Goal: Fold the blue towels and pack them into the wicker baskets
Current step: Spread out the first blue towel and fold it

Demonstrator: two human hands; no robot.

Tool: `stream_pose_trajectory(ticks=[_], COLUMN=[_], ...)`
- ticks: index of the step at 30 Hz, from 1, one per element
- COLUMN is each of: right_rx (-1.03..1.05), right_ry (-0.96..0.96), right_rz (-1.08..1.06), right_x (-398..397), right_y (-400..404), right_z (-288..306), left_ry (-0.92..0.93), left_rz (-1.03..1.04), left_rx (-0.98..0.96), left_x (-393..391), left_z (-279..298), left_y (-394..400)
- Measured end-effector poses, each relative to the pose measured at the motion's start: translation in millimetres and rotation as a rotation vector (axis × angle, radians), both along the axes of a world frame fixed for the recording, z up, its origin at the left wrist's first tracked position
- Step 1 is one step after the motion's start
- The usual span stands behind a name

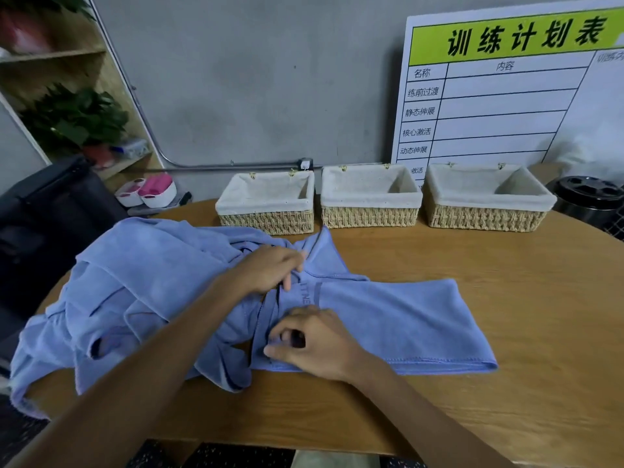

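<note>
Fingers first: the left hand (270, 268) is curling its fingertips and pinching the far edge of the flat blue towel (388, 325), right by the dark printed band. The right hand (310, 342) is doing the same on the near side, thumb and curled fingers nipping the towel's left end close to the stitched hem. Both forearms are reaching in from the bottom of the view.

That towel is lying stretched out to the right across the wooden table (506, 282), flat and smooth. To its left, a heap of rumpled blue towels (135, 298) is spilling toward the table's left edge, touching the flat one where the hands are working.

Along the back edge, three wicker baskets are sitting in a row with pale cloth liners: the left basket (266, 211), the middle basket (369, 202), the right basket (486, 204). All three are standing well apart from the hands. A white schedule board (499, 96) is leaning on the wall behind them.
</note>
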State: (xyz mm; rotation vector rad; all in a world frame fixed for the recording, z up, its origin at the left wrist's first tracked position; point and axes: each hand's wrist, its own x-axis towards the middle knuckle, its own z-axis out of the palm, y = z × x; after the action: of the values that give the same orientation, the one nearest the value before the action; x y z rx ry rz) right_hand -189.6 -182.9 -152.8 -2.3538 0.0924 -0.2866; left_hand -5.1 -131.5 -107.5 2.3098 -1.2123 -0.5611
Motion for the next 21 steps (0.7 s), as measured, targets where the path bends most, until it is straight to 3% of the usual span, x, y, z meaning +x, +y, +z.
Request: stream_pose_trajectory(ticks=[3,5,7,10,14,17,21], right_rx=[0.256,0.357,0.394,0.157,-0.423,-0.525,-0.568], right_ry=[-0.125,-0.284,-0.377,-0.279,0.005,0.170,0.288], right_rz=[0.014,-0.139,-0.363,-0.614,-0.574,-0.542,-0.529], right_x=[-14.5,-26.6,-38.7,-51.8,-70.6,-77.0,-79.5], right_y=[-15.9,-41.1,-73.6,-118.7,-136.4,-139.2,-142.4], right_z=[12.5,20.4,21.4,0.5,-34.6,-35.0,-31.0], left_ry=[-0.345,-0.373,-0.285,-0.255,-0.398,-0.472,-0.503], left_rz=[0.013,0.042,0.053,-0.050,-0.190,-0.191,-0.150], left_rx=[-0.051,-0.191,-0.349,-0.434,-0.071,0.086,0.131], left_x=[-16.1,-35.7,-60.7,-98.7,-112.6,-99.0,-77.8], left_z=[-6.7,-10.5,-16.2,-37.1,-66.6,-71.3,-74.0], left_y=[-0.7,-7.1,-16.1,-28.7,-28.1,-13.7,12.0])
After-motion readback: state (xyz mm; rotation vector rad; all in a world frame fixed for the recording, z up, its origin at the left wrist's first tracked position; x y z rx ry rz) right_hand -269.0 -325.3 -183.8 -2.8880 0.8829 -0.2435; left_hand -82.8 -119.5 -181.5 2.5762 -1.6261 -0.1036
